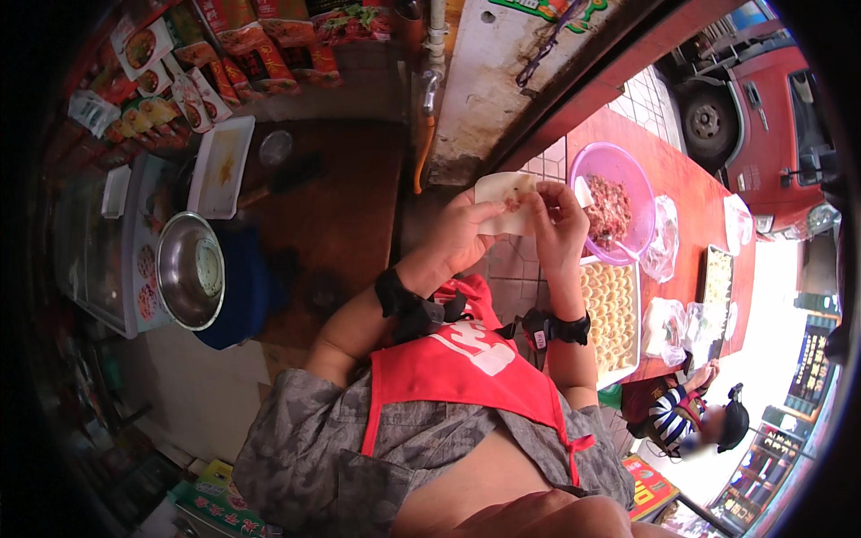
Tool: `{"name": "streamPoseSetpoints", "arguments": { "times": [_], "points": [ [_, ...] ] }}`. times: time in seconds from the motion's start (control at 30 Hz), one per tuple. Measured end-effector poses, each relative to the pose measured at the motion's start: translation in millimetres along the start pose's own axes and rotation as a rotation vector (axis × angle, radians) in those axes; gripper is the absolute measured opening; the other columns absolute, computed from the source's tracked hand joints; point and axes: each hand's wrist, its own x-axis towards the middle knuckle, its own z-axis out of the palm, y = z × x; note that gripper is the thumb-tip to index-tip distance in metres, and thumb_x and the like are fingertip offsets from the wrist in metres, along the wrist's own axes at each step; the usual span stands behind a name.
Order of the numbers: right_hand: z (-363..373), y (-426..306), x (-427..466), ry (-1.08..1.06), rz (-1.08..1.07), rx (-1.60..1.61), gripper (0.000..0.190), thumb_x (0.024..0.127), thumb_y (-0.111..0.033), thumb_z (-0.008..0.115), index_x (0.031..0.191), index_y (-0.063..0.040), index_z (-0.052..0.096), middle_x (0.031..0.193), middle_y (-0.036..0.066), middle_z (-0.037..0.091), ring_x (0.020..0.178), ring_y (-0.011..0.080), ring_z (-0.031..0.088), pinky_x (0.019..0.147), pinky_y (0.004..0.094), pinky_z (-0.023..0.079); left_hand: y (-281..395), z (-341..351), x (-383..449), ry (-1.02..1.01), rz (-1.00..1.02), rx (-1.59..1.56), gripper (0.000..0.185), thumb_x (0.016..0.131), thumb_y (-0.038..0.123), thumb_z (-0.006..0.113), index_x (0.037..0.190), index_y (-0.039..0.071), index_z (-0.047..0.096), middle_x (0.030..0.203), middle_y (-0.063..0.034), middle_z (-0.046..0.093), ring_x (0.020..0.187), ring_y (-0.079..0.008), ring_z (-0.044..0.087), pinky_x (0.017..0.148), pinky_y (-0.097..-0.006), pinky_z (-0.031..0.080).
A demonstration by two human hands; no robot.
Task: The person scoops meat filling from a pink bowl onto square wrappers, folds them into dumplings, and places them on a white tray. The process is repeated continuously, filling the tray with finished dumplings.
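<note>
Between both hands I hold a flat, pale dough wrapper with a small dab of minced meat on it. My left hand supports it from the left, its thumb lying over the wrapper near the meat. My right hand pinches the right edge with bent fingers. Just right of that hand stands a pink-purple plastic bowl of minced meat filling, with a white utensil handle at its near side. Below the bowl, a white tray carries rows of folded dumplings.
The red-brown table also holds plastic bags and a dark tray. Another person works at its far end. Left, a metal bowl and a white tray sit by a dark wooden counter. A red truck stands outside.
</note>
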Motion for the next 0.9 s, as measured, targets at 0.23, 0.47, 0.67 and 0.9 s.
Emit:
{"name": "streamPoseSetpoints", "arguments": {
  "times": [0.23,0.47,0.67,0.9],
  "points": [
    [-6.3,3.9,-12.2,0.086,-0.041,-0.075,0.011,0.09,-0.003,0.063,0.1,0.001,0.062,0.089,0.002,0.064,0.077,0.0053,0.055,0.064,0.0209,0.045,-13.8,-0.5,6.5,0.045,-0.048,0.025,0.032,0.095,0.008,0.048,0.127,0.007,0.054,0.114,-0.006,0.062,0.101,-0.0162,0.062,0.076,-0.0304,0.054],
    [-6.3,-18.0,-22.5,0.082,-0.316,-0.248,0.014,0.082,0.001,0.065,0.095,-0.004,0.066,0.085,0.008,0.059,0.074,0.0219,0.059,0.063,0.0292,0.047,-17.7,-0.7,8.5,-0.083,-0.06,-0.136,0.043,0.1,0.028,0.045,0.133,-0.001,0.045,0.128,-0.0153,0.055,0.118,-0.0238,0.054,0.101,-0.039,0.044],
    [-10.7,-23.7,-26.6,0.017,-0.522,-0.433,0.018,0.076,0.001,0.068,0.093,-0.004,0.068,0.085,0.008,0.059,0.077,0.0245,0.056,0.065,0.0321,0.045,-13.7,10.5,7.0,-0.13,-0.093,-0.184,0.052,0.101,0.034,0.04,0.136,-0.003,0.038,0.138,-0.0202,0.047,0.128,-0.0268,0.046,0.108,-0.0406,0.037],
    [-21.3,-20.9,-29.7,-0.018,-0.601,-0.504,0.029,0.069,-0.002,0.07,0.097,-0.009,0.071,0.087,0.005,0.06,0.078,0.0236,0.053,0.064,0.0335,0.044,-8.0,11.3,8.1,-0.272,-0.178,-0.24,0.055,0.094,0.019,0.042,0.142,-0.004,0.028,0.144,-0.0227,0.039,0.135,-0.0298,0.038,0.112,-0.0429,0.032]
  ]
}}
